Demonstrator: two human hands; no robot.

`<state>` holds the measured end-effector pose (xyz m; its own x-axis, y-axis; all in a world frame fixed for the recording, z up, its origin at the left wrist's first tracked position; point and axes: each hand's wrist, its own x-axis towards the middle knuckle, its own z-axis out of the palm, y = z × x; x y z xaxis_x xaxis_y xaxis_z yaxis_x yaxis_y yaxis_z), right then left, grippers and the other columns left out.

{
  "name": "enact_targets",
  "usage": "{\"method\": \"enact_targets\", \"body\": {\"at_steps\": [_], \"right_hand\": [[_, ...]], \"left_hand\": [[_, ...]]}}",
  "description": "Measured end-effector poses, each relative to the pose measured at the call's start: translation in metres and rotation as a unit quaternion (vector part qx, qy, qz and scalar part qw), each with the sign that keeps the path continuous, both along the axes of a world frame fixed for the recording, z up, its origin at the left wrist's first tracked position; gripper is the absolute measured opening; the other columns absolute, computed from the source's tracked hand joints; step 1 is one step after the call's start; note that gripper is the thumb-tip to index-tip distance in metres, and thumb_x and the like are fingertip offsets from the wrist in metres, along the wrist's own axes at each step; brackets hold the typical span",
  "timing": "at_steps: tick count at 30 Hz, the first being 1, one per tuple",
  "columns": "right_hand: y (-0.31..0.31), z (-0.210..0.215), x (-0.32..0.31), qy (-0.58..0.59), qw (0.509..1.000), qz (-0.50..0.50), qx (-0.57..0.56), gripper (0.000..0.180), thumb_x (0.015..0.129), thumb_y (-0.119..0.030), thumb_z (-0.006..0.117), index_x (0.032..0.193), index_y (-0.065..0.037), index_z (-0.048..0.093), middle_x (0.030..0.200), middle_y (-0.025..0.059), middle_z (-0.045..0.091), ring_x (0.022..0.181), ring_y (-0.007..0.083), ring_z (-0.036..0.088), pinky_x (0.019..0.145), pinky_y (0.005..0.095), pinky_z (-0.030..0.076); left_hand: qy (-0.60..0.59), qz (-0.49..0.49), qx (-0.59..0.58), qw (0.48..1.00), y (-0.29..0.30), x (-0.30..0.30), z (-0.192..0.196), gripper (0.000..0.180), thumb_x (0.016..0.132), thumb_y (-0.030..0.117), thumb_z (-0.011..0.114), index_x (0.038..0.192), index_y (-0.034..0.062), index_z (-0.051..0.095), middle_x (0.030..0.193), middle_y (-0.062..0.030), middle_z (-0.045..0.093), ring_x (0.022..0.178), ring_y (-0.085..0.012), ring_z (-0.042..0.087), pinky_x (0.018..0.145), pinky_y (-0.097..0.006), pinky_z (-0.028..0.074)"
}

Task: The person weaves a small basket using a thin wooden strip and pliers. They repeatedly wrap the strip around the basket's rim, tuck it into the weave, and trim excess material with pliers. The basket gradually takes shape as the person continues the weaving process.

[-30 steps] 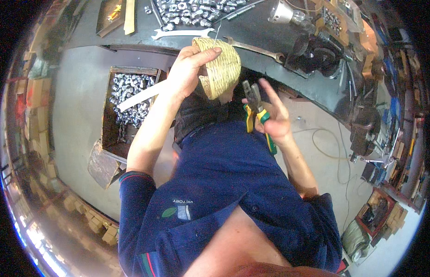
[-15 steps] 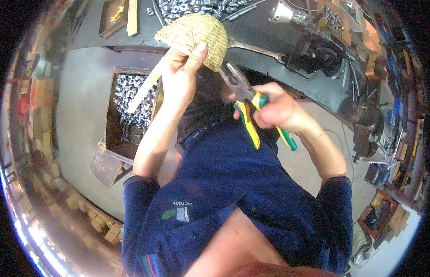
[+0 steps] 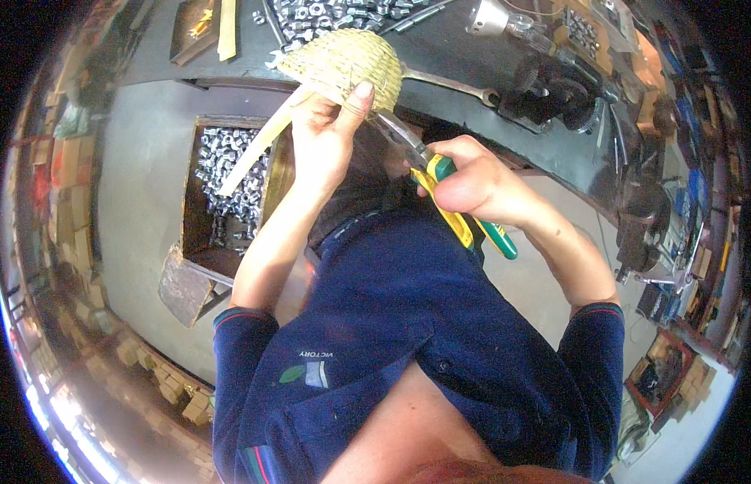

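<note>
My left hand (image 3: 331,133) grips a rounded, woven straw-coloured piece (image 3: 343,66), thumb on its near face and fingers behind it. A pale flat strip (image 3: 262,145) hangs from beneath that hand toward the lower left. In my right hand (image 3: 468,177) is a pair of combination pliers (image 3: 424,157) with green and yellow handles. The jaws point up and left, and their tips meet the lower right edge of the woven piece. Whether they pinch a strand there is too small to tell.
Metal nuts (image 3: 327,16) are heaped on the dark bench (image 3: 448,68), beside a wrench (image 3: 452,83). A box (image 3: 190,218) of metal fittings stands below at left. Farther right are a lamp (image 3: 488,18) and a dark machine part (image 3: 553,97).
The pliers have moved up to the woven piece's edge, and their jaws and handles have come closer together. My left hand and the piece have shifted slightly right and down.
</note>
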<state>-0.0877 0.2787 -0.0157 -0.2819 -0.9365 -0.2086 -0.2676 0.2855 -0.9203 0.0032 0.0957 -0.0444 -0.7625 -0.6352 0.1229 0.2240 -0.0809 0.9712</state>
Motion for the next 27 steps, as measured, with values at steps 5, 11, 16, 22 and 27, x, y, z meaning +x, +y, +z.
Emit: {"method": "enact_targets", "body": {"at_steps": [5, 11, 16, 22, 27], "right_hand": [[-0.003, 0.005, 0.004, 0.053, 0.995, 0.004, 0.085, 0.028, 0.068, -0.014, 0.067, 0.092, -0.003, 0.060, 0.082, 0.0095, 0.062, 0.083, 0.0197, 0.060, 0.074, 0.0313, 0.045], [0.001, -0.023, 0.026, 0.069, 0.992, -0.075, 0.072, 0.028, 0.066, -0.016, 0.065, 0.090, -0.004, 0.056, 0.080, 0.0120, 0.060, 0.081, 0.0277, 0.059, 0.071, 0.0355, 0.045], [0.002, -0.045, 0.035, 0.037, 0.995, -0.089, 0.023, 0.026, 0.066, -0.012, 0.063, 0.089, -0.002, 0.056, 0.077, 0.0097, 0.059, 0.073, 0.0207, 0.059, 0.061, 0.0323, 0.046], [-0.008, -0.039, 0.033, -0.030, 0.991, -0.083, 0.099, 0.020, 0.069, -0.012, 0.059, 0.087, -0.002, 0.058, 0.073, 0.0055, 0.057, 0.065, 0.0146, 0.058, 0.054, 0.0301, 0.045], [-0.011, -0.056, 0.029, -0.105, 0.988, -0.101, 0.044, 0.021, 0.068, -0.013, 0.059, 0.085, -0.001, 0.057, 0.069, 0.0044, 0.055, 0.058, 0.0134, 0.054, 0.050, 0.0282, 0.043]], "left_hand": [[0.001, 0.016, -0.013, 1.000, 0.018, 0.003, -0.001, 0.020, 0.087, 0.011, 0.063, 0.103, -0.0014, 0.064, 0.096, -0.0063, 0.066, 0.088, -0.0112, 0.058, 0.082, -0.026, 0.046], [-0.004, 0.008, -0.065, 0.998, 0.022, 0.007, -0.018, 0.021, 0.086, 0.010, 0.064, 0.104, -0.0028, 0.064, 0.096, -0.0067, 0.067, 0.089, -0.0102, 0.058, 0.081, -0.025, 0.045], [-0.030, 0.021, -0.082, 0.996, 0.021, 0.010, -0.035, 0.019, 0.086, 0.008, 0.064, 0.101, -0.0035, 0.065, 0.093, -0.0064, 0.067, 0.086, -0.0099, 0.059, 0.080, -0.024, 0.045], [-0.040, 0.047, -0.079, 0.995, 0.019, 0.014, -0.039, 0.020, 0.085, 0.008, 0.064, 0.101, -0.0034, 0.065, 0.094, -0.0081, 0.068, 0.086, -0.0106, 0.060, 0.079, -0.025, 0.046], [-0.167, 0.000, -0.195, 0.966, 0.010, 0.017, -0.021, 0.021, 0.084, 0.010, 0.066, 0.099, -0.0046, 0.066, 0.092, -0.0091, 0.069, 0.086, -0.0130, 0.061, 0.079, -0.026, 0.047]]}}
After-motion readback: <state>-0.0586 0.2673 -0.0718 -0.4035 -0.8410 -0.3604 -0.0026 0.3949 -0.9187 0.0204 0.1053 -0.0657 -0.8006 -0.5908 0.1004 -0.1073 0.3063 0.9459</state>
